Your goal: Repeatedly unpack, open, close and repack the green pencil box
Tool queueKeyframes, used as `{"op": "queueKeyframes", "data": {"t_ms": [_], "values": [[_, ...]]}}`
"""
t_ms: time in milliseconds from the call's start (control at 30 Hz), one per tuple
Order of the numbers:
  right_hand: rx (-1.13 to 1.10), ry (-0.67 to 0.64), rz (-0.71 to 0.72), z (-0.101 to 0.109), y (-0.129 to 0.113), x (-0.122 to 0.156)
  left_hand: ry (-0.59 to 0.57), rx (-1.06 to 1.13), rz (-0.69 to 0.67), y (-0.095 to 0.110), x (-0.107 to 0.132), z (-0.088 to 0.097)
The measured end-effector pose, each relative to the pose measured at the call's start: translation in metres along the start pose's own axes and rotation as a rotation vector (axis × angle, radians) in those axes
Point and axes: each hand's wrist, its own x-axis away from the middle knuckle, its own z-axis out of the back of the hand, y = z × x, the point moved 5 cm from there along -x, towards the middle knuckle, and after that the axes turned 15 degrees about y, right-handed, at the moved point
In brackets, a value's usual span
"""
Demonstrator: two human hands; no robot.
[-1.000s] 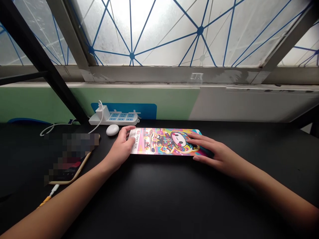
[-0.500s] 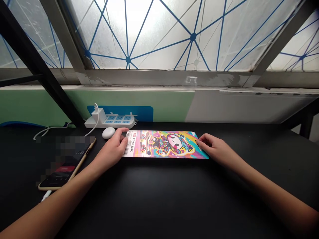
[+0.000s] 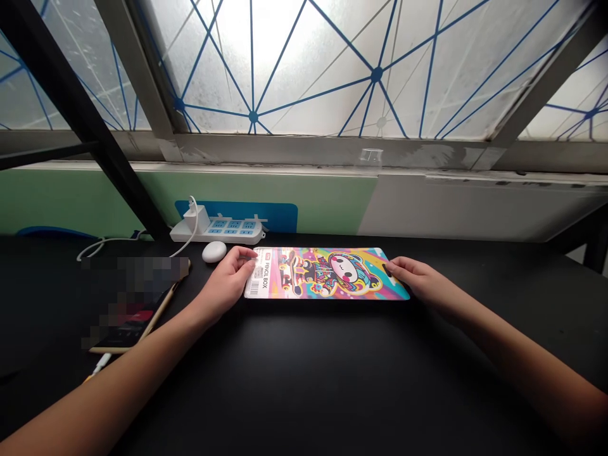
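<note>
Left hand (image 3: 227, 285), fingers loosely together, rests its tips on the white barcode end of the pencil box (image 3: 327, 273), which lies flat on the black desk (image 3: 332, 380), bright with a cartoon skateboarder. Right hand (image 3: 420, 282) has drawn back from the artwork to the box's right end, fingers closed up, tips at the edge, no clear pinch.

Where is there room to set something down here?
Bare black desk lies in front of the pencil box and right of the right hand. Crowded beyond the left hand: phone, white case, power strip.
</note>
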Motion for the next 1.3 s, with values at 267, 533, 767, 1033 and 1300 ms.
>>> {"op": "queueKeyframes", "data": {"t_ms": [267,533,767,1033,1300], "values": [[0.019,-0.03,-0.005,0.001,-0.006,0.002,-0.012,0.007,0.015,0.001,0.001,0.0],[0.316,0.109,0.147,0.007,-0.016,0.01,0.003,-0.152,-0.017,0.011,0.003,0.002],[0.528,0.077,0.227,0.014,-0.021,0.015,0.0,-0.158,-0.04,0.009,0.003,0.003],[0.488,0.062,0.232,0.014,-0.017,0.012,0.007,-0.143,-0.04,0.01,0.003,0.003],[0.474,0.04,0.257,0.014,-0.012,0.01,0.003,-0.135,-0.018,0.012,0.005,0.001]]}}
